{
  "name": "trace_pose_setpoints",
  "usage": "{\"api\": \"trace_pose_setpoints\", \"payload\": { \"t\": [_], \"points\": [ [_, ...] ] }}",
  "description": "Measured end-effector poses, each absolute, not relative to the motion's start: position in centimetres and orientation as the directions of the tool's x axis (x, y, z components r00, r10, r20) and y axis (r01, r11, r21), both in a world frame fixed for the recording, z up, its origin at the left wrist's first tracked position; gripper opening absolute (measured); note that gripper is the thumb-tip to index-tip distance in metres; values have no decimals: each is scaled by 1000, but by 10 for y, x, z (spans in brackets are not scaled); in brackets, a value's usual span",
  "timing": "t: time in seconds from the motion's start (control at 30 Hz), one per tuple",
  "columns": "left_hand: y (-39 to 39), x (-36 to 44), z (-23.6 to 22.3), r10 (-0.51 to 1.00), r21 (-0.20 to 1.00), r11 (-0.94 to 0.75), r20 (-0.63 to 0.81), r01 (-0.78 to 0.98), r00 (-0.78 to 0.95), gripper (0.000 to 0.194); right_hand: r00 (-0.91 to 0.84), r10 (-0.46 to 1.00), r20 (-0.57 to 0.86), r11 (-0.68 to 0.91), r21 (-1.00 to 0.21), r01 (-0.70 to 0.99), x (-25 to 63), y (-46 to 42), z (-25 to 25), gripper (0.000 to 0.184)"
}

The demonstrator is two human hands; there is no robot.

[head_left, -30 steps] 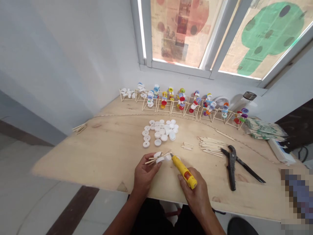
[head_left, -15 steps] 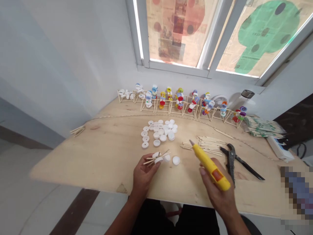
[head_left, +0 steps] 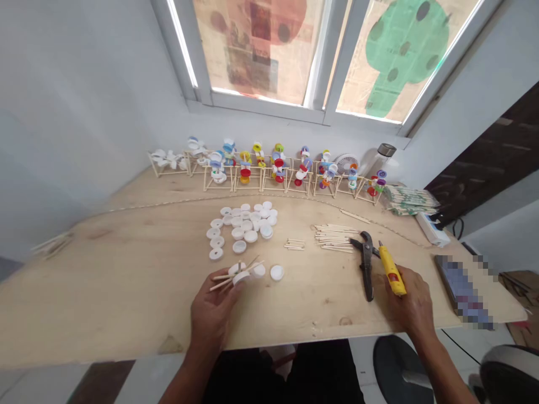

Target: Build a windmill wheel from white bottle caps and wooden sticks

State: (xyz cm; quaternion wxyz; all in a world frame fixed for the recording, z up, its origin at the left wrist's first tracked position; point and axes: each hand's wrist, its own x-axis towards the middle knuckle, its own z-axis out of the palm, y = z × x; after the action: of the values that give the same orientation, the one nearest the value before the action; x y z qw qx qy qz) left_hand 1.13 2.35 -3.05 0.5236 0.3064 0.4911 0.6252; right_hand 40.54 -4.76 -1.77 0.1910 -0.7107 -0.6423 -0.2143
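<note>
The left hand (head_left: 214, 312) gripped a stick-and-cap piece (head_left: 238, 275) above the near edge; the right hand (head_left: 410, 297) held the yellow glue gun (head_left: 392, 269), right beside the black pliers (head_left: 367, 264)! Beyond, white caps (head_left: 244, 224) lay grouped, colourful cap wheels (head_left: 278, 163) behind.

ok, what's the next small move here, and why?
I'd set the yellow glue gun down beside the pliers, on the side away from the left hand. That hand already grips the stick-and-cap piece, and the gun occupies the right hand, so nothing seems free to pick up the lone white cap.
</note>
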Motion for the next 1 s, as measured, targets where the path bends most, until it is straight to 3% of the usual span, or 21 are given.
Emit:
{"api": "trace_pose_setpoints", "payload": {
  "t": [0.2,0.37,0.57,0.7,0.8,0.9,1.0],
  "points": [
    [25,12,-32,955,911,16,-137,-413,-264,43,34,872,488,-151,201,968,412,-41,-25,18],
    [24,12,-33,960,906,-1,-118,-424,-255,39,25,894,448,-144,234,961,410,-35,-22,18],
    [22,13,-26,956,903,-8,-119,-430,-267,40,44,934,356,-132,227,965,420,-42,-15,36],
    [23,13,-24,957,890,-9,-125,-455,-263,40,32,918,394,-82,110,991,412,-45,5,38],
    [23,12,-25,958,882,-14,-123,-472,-258,39,5,899,438,32,-75,997,376,-32,15,32],
    [23,12,-26,959,883,-14,-121,-470,-255,38,-121,936,332,234,-326,916,316,-10,14,31],
    [23,11,-26,956,890,-13,-122,-455,-267,39,-249,935,251,341,-451,825,256,10,8,28]
  ]
}}
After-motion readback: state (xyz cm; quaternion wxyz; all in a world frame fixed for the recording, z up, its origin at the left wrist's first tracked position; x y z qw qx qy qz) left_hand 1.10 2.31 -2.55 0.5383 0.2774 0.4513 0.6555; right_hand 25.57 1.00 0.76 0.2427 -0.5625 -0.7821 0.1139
